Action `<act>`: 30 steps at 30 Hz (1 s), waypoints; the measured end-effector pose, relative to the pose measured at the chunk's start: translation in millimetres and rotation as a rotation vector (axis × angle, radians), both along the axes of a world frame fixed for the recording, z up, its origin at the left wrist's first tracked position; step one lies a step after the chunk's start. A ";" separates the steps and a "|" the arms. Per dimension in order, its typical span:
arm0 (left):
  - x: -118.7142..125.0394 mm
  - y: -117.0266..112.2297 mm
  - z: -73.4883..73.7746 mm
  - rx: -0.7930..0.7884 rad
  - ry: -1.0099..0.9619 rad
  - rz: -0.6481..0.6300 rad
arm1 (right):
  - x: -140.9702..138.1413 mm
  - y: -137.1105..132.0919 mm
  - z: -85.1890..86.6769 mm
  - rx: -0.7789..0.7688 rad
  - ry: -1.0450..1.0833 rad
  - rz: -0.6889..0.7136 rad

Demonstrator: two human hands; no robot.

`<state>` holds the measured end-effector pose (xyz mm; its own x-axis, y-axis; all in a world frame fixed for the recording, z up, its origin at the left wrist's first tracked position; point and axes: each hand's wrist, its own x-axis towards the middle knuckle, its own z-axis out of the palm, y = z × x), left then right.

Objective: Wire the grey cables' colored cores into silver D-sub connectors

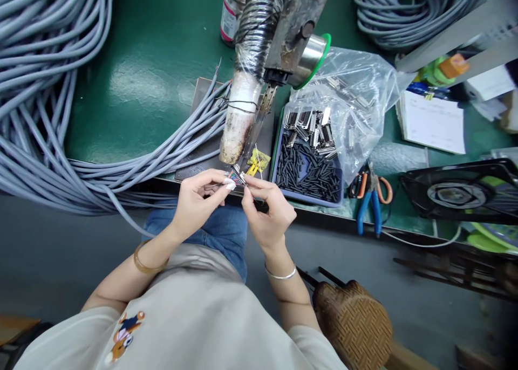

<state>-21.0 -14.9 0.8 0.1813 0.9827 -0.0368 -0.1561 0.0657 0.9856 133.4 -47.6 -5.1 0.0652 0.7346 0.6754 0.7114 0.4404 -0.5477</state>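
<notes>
Between my hands, at the table's front edge, is a small metal multi-pin connector (238, 173) with thin coloured wires (232, 175) at its left side. My left hand (198, 194) pinches at the wires with thumb and fingers. My right hand (269, 205) is closed with its fingertips on the connector's right end. Fingers partly hide the wires and connector. Just above hangs a soldering iron (259, 114), its lower end close to the connector. Beside it is a plastic-wrapped duct (238, 122) with a scorched mouth. A yellow piece (259, 162) lies behind my right fingertips.
Grey cables (162, 159) run in from large coils on the left. A blue tray (340, 189) at right holds connectors and short black tubes, with a clear bag (364, 89) over its edge. Pliers (369, 203), a fan (461, 192) and a solder spool (311, 60) are nearby.
</notes>
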 end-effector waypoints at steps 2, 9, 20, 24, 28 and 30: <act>1.0 0.8 -0.2 0.058 0.065 0.035 | -0.8 1.7 0.3 0.034 -0.057 0.013; 4.9 3.3 1.5 0.196 0.258 0.122 | -1.8 8.8 -1.4 0.025 -0.011 0.008; 9.3 8.6 -2.8 0.621 0.427 0.219 | -1.3 10.3 1.3 0.049 -0.043 -0.005; 8.7 9.6 0.2 0.649 0.431 0.202 | -0.5 9.4 3.7 0.059 -0.061 0.007; 7.5 7.2 -2.5 0.598 0.435 0.169 | 1.3 5.6 1.7 0.082 -0.135 0.005; 6.8 5.3 -4.9 0.558 0.439 0.149 | 1.6 4.2 0.6 0.079 -0.162 0.010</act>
<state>-14.2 -9.6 -4.1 0.1276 0.8894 0.4390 0.2936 -0.4567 0.8398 135.0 -43.3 -4.4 -0.0558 0.6792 0.7318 0.7828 0.4847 -0.3901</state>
